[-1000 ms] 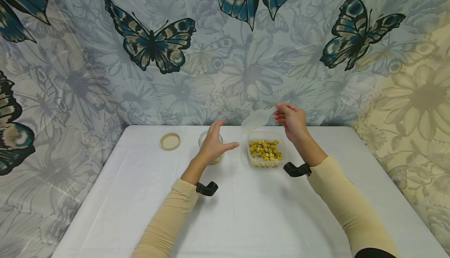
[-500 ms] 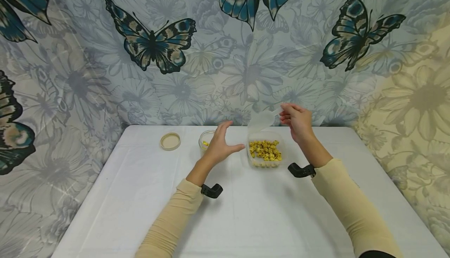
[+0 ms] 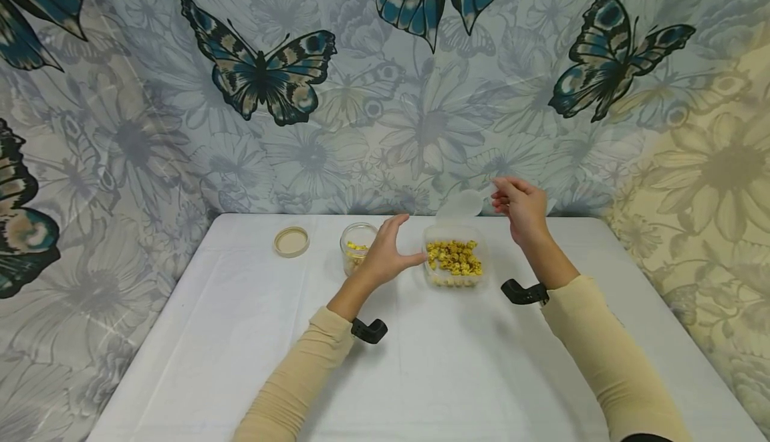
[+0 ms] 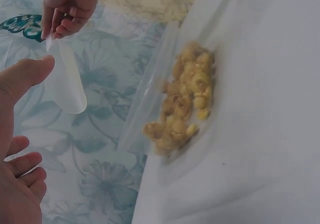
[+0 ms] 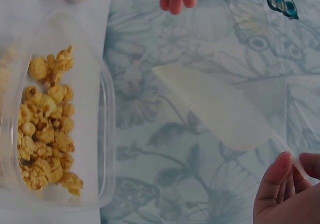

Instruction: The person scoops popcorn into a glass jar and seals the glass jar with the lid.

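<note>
A translucent white scoop (image 5: 215, 109) is tilting, pinched by the right grip (image 3: 523, 209); the released left grip (image 3: 381, 259) is also hovering further right than before.

Your right hand (image 3: 525, 211) pinches the thin handle of a translucent white scoop (image 5: 215, 109), raised and tilted by the far edge of the table (image 3: 421, 375). Near that edge, right of its middle, your clear plastic tub (image 5: 107, 149) stands upright and open, golden popcorn (image 3: 454, 257) spread inside. Your left hand (image 3: 388, 255), thumb away from its fingers, is between the tub and an upright, open glass jar (image 3: 347, 255) holding some popcorn too.
</note>
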Tool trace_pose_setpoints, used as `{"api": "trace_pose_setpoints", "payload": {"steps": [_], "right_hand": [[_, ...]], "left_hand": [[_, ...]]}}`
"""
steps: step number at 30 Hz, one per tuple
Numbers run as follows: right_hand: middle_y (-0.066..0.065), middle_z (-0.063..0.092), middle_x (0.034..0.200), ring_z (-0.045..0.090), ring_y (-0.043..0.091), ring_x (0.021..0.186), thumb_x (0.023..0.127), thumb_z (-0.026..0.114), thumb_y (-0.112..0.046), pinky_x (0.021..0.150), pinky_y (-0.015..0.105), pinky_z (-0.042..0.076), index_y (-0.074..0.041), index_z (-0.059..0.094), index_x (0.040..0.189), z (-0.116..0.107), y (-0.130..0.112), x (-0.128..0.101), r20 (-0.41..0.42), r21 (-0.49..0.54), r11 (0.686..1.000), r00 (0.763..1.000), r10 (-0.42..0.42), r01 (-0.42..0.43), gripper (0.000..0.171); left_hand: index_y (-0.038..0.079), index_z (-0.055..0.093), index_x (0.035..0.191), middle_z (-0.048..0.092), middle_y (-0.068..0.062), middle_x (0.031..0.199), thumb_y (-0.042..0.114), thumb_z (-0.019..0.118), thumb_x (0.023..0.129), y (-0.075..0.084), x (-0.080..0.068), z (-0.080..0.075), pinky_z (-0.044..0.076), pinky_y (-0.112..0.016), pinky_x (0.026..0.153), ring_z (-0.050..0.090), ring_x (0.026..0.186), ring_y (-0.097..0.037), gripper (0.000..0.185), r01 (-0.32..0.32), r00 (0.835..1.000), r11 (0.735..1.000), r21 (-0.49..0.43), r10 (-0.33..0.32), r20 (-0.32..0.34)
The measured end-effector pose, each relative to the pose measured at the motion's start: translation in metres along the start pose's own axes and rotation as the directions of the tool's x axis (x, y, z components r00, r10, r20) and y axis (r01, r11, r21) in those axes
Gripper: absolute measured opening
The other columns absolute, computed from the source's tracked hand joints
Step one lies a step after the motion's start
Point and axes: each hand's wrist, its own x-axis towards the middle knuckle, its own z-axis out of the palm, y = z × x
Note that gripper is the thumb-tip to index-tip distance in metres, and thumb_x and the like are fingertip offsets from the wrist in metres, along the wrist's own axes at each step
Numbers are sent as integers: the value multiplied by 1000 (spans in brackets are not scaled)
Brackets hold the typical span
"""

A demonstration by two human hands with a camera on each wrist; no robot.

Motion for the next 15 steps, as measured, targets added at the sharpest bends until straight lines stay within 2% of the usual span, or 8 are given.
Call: {"api": "trace_pose_setpoints", "payload": {"steps": [5, 10, 15], "right_hand": [[-3, 64, 64, 59, 8, 53, 92, 68, -15, 50, 18, 53, -11, 68, 88, -3, 2, 1, -15, -81, 996, 1000, -22, 21, 5], [-4, 64, 63, 58, 7, 53, 92, 67, -14, 49, 18, 51, -9, 68, 90, -6, 4, 1, -11, -131, 990, 998, -59, 57, 6], [-5, 64, 62, 57, 7, 51, 93, 65, -11, 46, 17, 49, -3, 67, 91, -9, 7, 1, 9, -178, 979, 995, -102, 102, 8]], "left_hand": [[13, 32, 151, 30, -10, 157, 39, 77, 82, -1, -2, 8, 35, -53, 114, 31, 145, -30, 87, 22, 999, 1000, 1, -22, 31], [11, 32, 151, 31, -12, 156, 38, 76, 83, -2, -3, 14, 35, -52, 114, 32, 144, -32, 86, 24, 999, 1000, -7, -24, 43], [14, 31, 151, 30, -10, 157, 44, 74, 83, -3, -3, 21, 36, -52, 113, 31, 145, -31, 86, 55, 996, 998, -4, -54, 66]]}}
